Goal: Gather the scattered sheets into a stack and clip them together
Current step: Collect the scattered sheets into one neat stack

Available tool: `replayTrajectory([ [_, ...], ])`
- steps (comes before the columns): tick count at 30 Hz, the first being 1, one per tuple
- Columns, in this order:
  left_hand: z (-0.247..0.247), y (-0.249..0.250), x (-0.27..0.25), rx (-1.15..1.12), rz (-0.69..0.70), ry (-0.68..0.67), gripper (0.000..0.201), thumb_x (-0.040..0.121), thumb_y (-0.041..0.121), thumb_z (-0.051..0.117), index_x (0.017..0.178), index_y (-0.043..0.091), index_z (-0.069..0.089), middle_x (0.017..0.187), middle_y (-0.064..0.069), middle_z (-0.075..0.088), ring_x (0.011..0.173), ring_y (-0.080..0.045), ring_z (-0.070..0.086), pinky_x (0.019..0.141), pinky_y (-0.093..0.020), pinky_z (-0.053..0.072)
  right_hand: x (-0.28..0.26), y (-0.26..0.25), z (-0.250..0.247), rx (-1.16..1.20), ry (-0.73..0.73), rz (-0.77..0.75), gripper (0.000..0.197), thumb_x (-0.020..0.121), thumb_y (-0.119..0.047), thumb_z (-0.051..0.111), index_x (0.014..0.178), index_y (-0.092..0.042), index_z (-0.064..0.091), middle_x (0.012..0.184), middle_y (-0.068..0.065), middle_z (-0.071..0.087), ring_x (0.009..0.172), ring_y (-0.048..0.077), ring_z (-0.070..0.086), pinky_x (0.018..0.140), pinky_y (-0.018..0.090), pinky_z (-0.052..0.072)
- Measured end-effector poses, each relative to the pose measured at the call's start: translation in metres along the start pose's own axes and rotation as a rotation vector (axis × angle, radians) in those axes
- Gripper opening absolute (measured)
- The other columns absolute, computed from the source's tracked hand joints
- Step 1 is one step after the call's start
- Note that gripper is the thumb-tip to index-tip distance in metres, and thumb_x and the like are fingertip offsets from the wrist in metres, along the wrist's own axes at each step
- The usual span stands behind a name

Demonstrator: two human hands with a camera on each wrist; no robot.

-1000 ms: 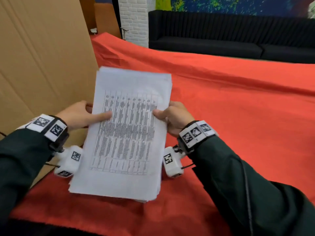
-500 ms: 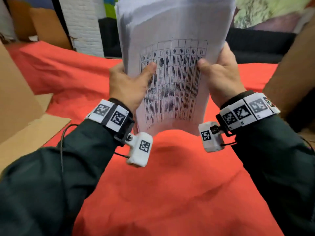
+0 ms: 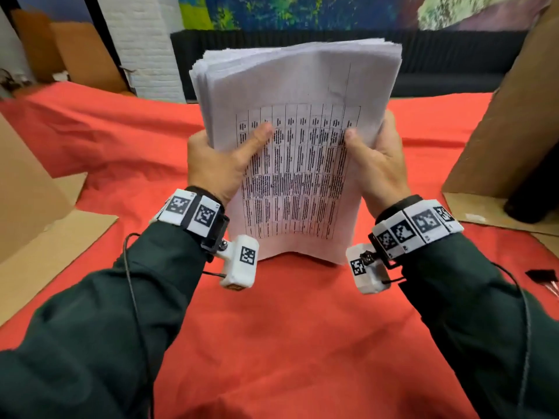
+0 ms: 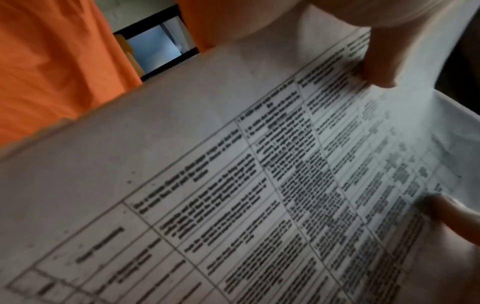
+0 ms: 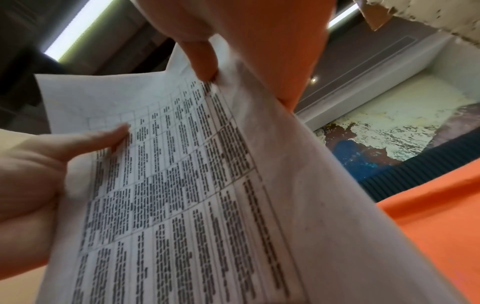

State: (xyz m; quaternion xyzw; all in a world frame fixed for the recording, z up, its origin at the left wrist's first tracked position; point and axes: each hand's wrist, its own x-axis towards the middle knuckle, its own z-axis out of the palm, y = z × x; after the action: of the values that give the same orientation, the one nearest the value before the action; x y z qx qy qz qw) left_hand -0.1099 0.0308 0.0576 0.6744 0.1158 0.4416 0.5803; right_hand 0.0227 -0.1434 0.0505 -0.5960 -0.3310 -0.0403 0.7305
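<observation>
White sheet stack [image 3: 298, 140] stands upright on red cloth [image 3: 287, 328]; left hand [image 3: 219, 163] and right hand [image 3: 378, 164] grasp its side edges. Binder clip [image 3: 543, 275] lies right of stack.

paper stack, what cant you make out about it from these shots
- Printed text on the paper stack: blurred in all three views.
- Fingers behind it: hidden by the sheets; only the left hand and right hand thumbs show.
- Binder clip: small, at the head view's edge.

Dark green sleeves [image 3: 90, 322] cover both arms. Each wrist wears a white band [image 3: 193, 211] of black-and-white square markers on a black mount, with a white marked camera block [image 3: 240, 261] below the band and a thin black cable [image 3: 133, 297] trailing along the sleeve.
</observation>
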Motion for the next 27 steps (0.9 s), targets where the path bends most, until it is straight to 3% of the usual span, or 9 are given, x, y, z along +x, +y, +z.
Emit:
replayTrajectory([
  [3, -0.006, -0.009, -0.006, -0.023, -0.086, -0.059, 0.032, 0.071, 0.041, 0.09, 0.096, 0.024, 0.079, 0.104, -0.003, 0.08, 0.102, -0.024, 0.075, 0.095, -0.047, 0.059, -0.009, 0.007, -0.002, 0.034, 0.009, 0.091, 0.041, 0.079, -0.033, 0.071, 0.111, -0.018, 0.048, 0.11, 0.005, 0.066, 0.097, 0.017, 0.065, 0.093, 0.044, 0.055],
  [6, -0.003, -0.007, -0.011, -0.037, -0.119, -0.048, 0.036, 0.068, 0.044, 0.092, 0.096, 0.023, 0.08, 0.104, -0.006, 0.08, 0.103, -0.032, 0.074, 0.095, -0.055, 0.058, -0.01, 0.006, 0.003, 0.031, 0.012, 0.09, 0.039, 0.082, -0.024, 0.069, 0.118, -0.016, 0.058, 0.116, 0.007, 0.072, 0.105, 0.022, 0.069, 0.097, 0.043, 0.055],
  [11, 0.003, 0.029, -0.004, -0.061, 0.019, 0.047, 0.015, 0.08, 0.026, 0.087, 0.088, 0.02, 0.076, 0.083, 0.012, 0.079, 0.083, -0.006, 0.076, 0.075, -0.023, 0.059, 0.0, -0.022, 0.0, -0.047, 0.009, -0.074, 0.055, 0.077, -0.008, 0.073, 0.125, -0.01, 0.045, 0.118, 0.007, 0.062, 0.104, 0.014, 0.065, 0.092, 0.03, 0.053],
  [14, 0.011, 0.055, 0.001, -0.078, 0.065, 0.084, 0.019, 0.087, 0.034, 0.08, 0.079, 0.022, 0.067, 0.067, 0.016, 0.07, 0.065, -0.001, 0.066, 0.062, -0.018, 0.052, 0.008, -0.05, -0.003, -0.262, 0.036, -0.348, 0.081, 0.071, 0.004, 0.073, 0.142, 0.0, 0.033, 0.138, 0.003, 0.043, 0.129, 0.014, 0.048, 0.116, 0.025, 0.035],
  [16, 0.015, 0.063, 0.003, -0.046, 0.058, 0.111, 0.041, 0.09, 0.044, 0.074, 0.064, 0.025, 0.048, 0.055, 0.016, 0.051, 0.051, -0.004, 0.048, 0.052, -0.019, 0.04, 0.012, -0.062, -0.003, -0.374, -0.016, -0.461, 0.092, 0.068, 0.009, 0.067, 0.151, 0.0, 0.03, 0.151, 0.0, 0.036, 0.145, 0.015, 0.035, 0.126, 0.033, 0.023],
  [18, 0.017, 0.064, 0.008, 0.008, 0.044, 0.159, 0.051, 0.092, 0.053, 0.067, 0.064, 0.018, 0.042, 0.058, 0.006, 0.043, 0.054, -0.01, 0.041, 0.052, -0.023, 0.036, 0.016, -0.066, -0.005, -0.482, -0.082, -0.458, 0.083, 0.071, 0.006, 0.063, 0.149, -0.014, 0.045, 0.146, -0.002, 0.048, 0.138, 0.014, 0.046, 0.121, 0.035, 0.033],
  [20, 0.016, 0.064, 0.013, -0.003, 0.018, 0.186, 0.047, 0.094, 0.049, 0.061, 0.068, 0.014, 0.045, 0.066, -0.002, 0.043, 0.059, -0.012, 0.041, 0.054, -0.025, 0.036, 0.017, -0.067, -0.01, -0.593, -0.075, -0.411, 0.067, 0.078, -0.002, 0.064, 0.14, -0.026, 0.059, 0.124, 0.002, 0.06, 0.116, 0.012, 0.057, 0.108, 0.023, 0.042],
  [24, 0.015, 0.07, 0.02, -0.036, -0.009, 0.209, 0.039, 0.088, 0.034, 0.051, 0.057, 0.023, 0.03, 0.062, 0.003, 0.034, 0.057, -0.012, 0.03, 0.05, -0.027, 0.027, 0.016, -0.071, -0.014, -0.74, -0.096, -0.442, 0.065, 0.086, -0.015, 0.064, 0.148, -0.029, 0.052, 0.111, 0.005, 0.051, 0.101, 0.006, 0.048, 0.097, 0.008, 0.037],
  [27, 0.012, 0.072, 0.025, -0.024, -0.015, 0.209, 0.041, 0.088, 0.037, 0.052, 0.055, 0.023, 0.03, 0.058, 0.004, 0.034, 0.057, -0.013, 0.031, 0.052, -0.029, 0.027, 0.02, -0.075, -0.015, -0.737, -0.088, -0.466, 0.051, 0.089, -0.019, 0.063, 0.139, -0.027, 0.062, 0.11, 0.008, 0.055, 0.099, 0.004, 0.048, 0.091, 0.006, 0.038],
])
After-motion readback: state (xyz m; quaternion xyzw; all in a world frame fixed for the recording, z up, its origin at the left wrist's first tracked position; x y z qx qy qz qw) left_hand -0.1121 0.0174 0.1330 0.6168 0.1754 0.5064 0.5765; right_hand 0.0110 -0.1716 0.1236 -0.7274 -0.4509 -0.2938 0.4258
